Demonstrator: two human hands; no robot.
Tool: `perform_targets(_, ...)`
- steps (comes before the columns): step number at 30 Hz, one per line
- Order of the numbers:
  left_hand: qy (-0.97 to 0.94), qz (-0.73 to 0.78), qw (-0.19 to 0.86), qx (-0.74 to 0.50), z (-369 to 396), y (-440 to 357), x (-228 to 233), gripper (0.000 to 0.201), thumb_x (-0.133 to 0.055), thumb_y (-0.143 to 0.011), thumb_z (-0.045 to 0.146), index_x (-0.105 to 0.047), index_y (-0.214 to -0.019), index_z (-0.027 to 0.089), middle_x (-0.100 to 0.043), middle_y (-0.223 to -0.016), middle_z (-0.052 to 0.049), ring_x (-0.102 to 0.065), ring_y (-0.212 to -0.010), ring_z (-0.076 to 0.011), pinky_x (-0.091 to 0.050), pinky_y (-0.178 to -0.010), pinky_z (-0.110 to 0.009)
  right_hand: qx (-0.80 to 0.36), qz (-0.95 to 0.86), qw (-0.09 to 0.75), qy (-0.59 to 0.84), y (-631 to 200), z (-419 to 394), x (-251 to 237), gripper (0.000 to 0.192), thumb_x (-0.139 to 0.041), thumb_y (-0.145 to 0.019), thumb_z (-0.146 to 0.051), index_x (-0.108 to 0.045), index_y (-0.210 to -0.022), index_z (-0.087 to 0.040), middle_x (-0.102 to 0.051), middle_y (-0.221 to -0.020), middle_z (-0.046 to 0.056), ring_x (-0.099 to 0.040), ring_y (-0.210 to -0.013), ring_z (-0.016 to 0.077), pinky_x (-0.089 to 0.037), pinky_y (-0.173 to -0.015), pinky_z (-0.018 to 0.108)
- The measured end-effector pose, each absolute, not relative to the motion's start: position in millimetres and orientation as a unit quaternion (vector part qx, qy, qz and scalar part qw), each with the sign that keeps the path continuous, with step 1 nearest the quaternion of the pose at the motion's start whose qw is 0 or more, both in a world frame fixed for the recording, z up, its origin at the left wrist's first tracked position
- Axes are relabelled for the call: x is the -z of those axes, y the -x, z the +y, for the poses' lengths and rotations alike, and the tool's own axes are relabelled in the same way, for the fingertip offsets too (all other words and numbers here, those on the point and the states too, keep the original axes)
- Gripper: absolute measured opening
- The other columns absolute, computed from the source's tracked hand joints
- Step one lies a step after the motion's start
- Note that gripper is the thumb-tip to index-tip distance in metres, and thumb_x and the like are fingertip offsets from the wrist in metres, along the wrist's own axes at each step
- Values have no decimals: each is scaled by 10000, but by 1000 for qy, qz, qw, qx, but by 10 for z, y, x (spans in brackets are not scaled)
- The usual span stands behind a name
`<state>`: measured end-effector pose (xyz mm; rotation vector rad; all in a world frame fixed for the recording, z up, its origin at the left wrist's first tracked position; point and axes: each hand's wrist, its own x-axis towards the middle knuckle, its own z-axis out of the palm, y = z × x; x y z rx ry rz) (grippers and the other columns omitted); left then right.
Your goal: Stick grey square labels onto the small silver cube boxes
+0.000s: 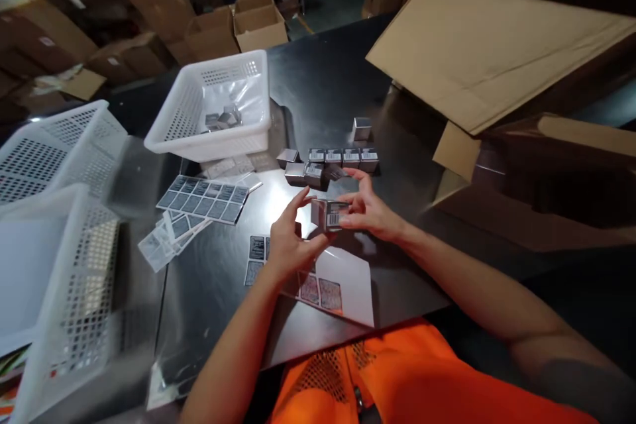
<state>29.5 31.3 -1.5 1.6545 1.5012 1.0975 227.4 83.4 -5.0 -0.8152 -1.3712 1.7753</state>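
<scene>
Silver box (330, 214) sat pinched in right hand (373, 214); left hand (291, 245), eight o'clock, half-open, hold unclear; table edge (335, 332) at six, room at two.

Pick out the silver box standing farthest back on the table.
The lone silver box standing apart behind the right end of the row of four; the others on the table cluster nearer the right hand.

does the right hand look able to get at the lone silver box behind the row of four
Probably yes: nothing visible covers the lone silver box, and the way over the row of four looks free, though the right hand holds another box and would likely need to release it first.
</scene>
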Motion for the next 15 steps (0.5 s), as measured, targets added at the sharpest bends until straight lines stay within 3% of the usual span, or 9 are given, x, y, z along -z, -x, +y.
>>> perform_targets(4, -635, 555, 329, -425, 302, -268, -13, 880, -895, -649, 444, -531, -1422, 233, -660, -1366, -137, -326, -450, 0, -308, -426, -198, -518, -638, 477, 313, -2334, 767, 173, 955, -873, -649, -266, -213, -1337, -327, -583, -1057, -5, -674, -903, 170, -589, -803, 357)
perform_targets(7, -638, 544, 354, -414, 298, -254, -31, 917, -910, -628, 491, -542, -1427, 231, -675, -1339, -139, -423, -497, -33, -324, -428, -197, -372, -714, 535, 255, -2316, 724, 238, 946, -850, -686, -210, -200, -1363, -332, -594, -1098, 24, -666, -985, 193, -592, -842, 384)
perform_targets(11, -669, 512, 360, -401, 293, -252, -35, 861, -888, -650, 546, -587, -1393, 234, -698, -1265, -121, -580, -638, -103, -359, -443, -196, -339, -730, 553, 217, -2269, 681, 296, 920, -829, -718, -182, -225, -1385, -373, -606, -1130, 24, -680, -1018, 209, -597, -834, 376)
perform_targets(15, -695, 500, 332, -395, 293, -254, -17, 712, -869, -689, 533, -651, -1295, 230, -723, -1167, -98, -623, -697, -131, -387, -459, -201, -337, -748, 530, 212, -2333, 700, 241, 924, -828, -738, -183, -244, -1427, -376, -583, -1175, 48, -672, -1055, 228, -598, -877, 410)
